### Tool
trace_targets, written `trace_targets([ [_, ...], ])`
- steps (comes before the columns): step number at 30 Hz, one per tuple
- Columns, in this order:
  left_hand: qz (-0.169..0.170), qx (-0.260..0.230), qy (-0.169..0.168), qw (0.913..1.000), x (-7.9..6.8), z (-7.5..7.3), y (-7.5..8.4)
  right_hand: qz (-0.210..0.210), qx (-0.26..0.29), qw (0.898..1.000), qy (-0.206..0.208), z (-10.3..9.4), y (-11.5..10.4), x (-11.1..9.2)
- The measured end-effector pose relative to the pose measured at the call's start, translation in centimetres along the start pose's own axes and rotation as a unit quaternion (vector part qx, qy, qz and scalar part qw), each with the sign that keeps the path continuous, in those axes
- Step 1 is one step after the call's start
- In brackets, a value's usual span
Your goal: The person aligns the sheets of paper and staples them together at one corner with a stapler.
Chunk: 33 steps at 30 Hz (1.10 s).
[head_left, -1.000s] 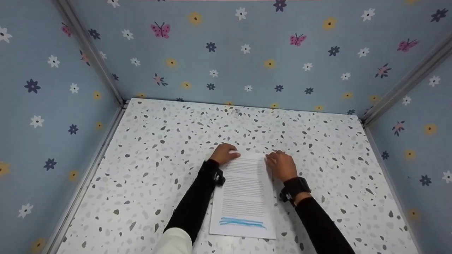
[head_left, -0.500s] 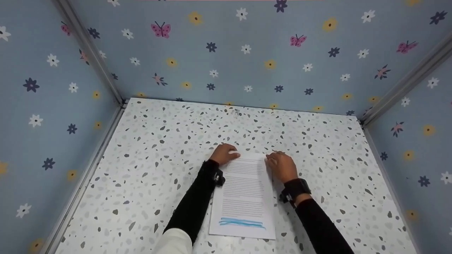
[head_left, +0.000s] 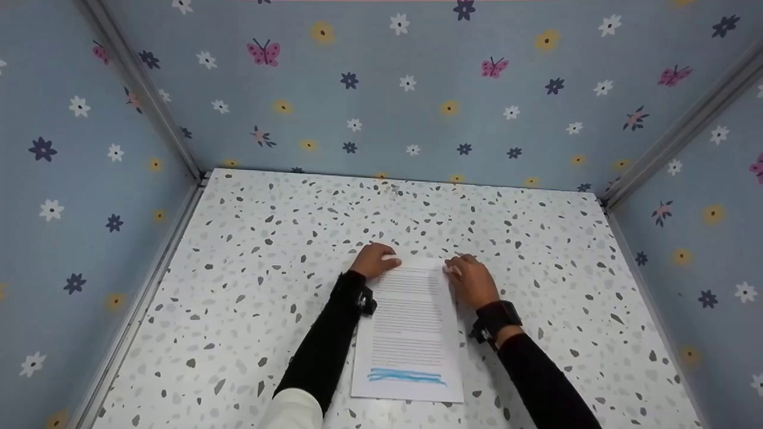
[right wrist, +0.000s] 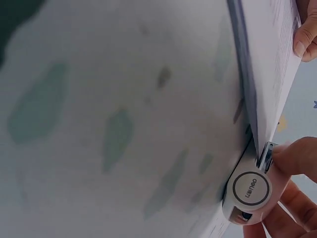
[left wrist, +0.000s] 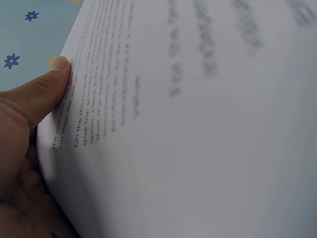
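Observation:
A stack of printed paper (head_left: 411, 322) lies on the table, with blue scribbled strokes across its near end. At its far left corner my left hand (head_left: 374, 261) pinches the sheets; the left wrist view has the thumb on top and curled fingers beneath. By the far right corner, my right hand (head_left: 475, 281) grips a small white tool (right wrist: 251, 191) marked "deli". This tool has a round disc on its side and a metal tip (right wrist: 266, 156) that meets the paper's corner, with my thumb over it. Whether the tip bites the sheets cannot be told.
The white table (head_left: 268, 238) is speckled with grey chips. Blue walls with flowers and butterflies (head_left: 381, 89) close it in at the back and both sides. Each of my wrists wears a black strap with a camera.
The whole head view has shifted slightly left. Both hands and the paper keep their places relative to each other.

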State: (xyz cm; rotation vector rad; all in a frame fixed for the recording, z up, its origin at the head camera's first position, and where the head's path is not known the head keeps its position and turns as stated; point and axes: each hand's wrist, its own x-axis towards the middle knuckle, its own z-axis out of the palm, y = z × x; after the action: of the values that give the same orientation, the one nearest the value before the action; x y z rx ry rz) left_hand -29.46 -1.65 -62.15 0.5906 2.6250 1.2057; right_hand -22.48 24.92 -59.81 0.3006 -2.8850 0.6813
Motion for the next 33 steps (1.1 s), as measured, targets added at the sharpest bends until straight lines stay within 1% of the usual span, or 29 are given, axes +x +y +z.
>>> trace_targets([
  [3, -0.007, 0.001, 0.003, 1.0000, -0.1, 0.2, -0.3, -0.014, -0.003, 1.000, -0.001, -0.6, 0.2, 0.0],
  [6, -0.011, -0.005, 0.003, 0.9999, -0.2, 0.3, -0.5, -0.011, -0.011, 1.000, 0.002, -1.7, 0.9, -0.2],
  [10, -0.008, -0.011, 0.002, 0.9999, -0.3, 0.2, -0.5, 0.021, -0.009, 1.000, 0.015, -4.0, 2.8, -0.5],
  [13, -0.001, -0.005, 0.003, 1.0000, -0.3, 0.1, -0.6, 0.040, -0.007, 0.999, 0.031, -6.1, 4.6, -0.9],
  [15, 0.001, -0.001, 0.004, 1.0000, -0.2, 0.0, -0.7, 0.050, -0.006, 0.998, 0.040, -7.3, 5.8, -1.4],
  [18, 0.008, 0.002, 0.003, 1.0000, -0.2, -0.1, -0.7, 0.067, -0.012, 0.996, 0.053, -8.3, 7.8, -2.7],
  [21, 0.010, -0.001, -0.003, 0.9999, -0.3, -0.3, -0.5, 0.082, -0.012, 0.994, 0.070, -8.7, 9.5, -4.2],
  [24, 0.001, 0.000, -0.005, 1.0000, -0.5, -0.4, -0.3, 0.096, -0.007, 0.992, 0.081, -8.5, 10.6, -5.7],
  [29, -0.007, 0.007, -0.005, 0.9999, -0.6, -0.4, 0.2, 0.131, -0.002, 0.990, 0.060, -8.0, 11.2, -7.3],
  [33, 0.002, -0.001, 0.001, 1.0000, -0.5, -0.4, 0.7, 0.139, -0.022, 0.989, 0.040, -8.3, 11.5, -7.3],
])
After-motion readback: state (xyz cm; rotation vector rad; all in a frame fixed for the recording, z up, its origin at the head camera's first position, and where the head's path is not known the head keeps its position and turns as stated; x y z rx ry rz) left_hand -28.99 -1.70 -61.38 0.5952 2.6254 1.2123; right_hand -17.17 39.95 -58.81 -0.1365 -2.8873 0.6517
